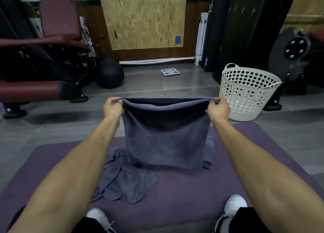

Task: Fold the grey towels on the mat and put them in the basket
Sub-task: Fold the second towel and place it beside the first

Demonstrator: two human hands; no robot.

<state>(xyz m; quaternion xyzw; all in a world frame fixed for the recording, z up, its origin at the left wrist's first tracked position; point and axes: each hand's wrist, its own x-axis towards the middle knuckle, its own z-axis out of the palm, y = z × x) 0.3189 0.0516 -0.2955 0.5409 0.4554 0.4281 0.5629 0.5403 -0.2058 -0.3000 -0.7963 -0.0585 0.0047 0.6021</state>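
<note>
Both hands are raised in front of the person, each pinching an upper corner of a grey towel [165, 136]. Left hand [113, 108] grips the left corner with fingers curled over the doubled edge; right hand [218, 109] grips the right corner the same way. Between them the towel's top edge runs taut and nearly level, and the cloth hangs down folded in two layers, its lower edge just above the purple mat [184, 194].

Under the hanging cloth, on the mat, lies a crumpled grey towel [122, 178], spread toward the left forearm. Behind the held towel's right side, a folded stack of grey towels [208, 154] shows partly, its edges peeking out near the right forearm.

A white basket [245, 92] with heart-shaped holes stands on the grey floor beyond the mat, just beyond the right hand and apart from it.
</note>
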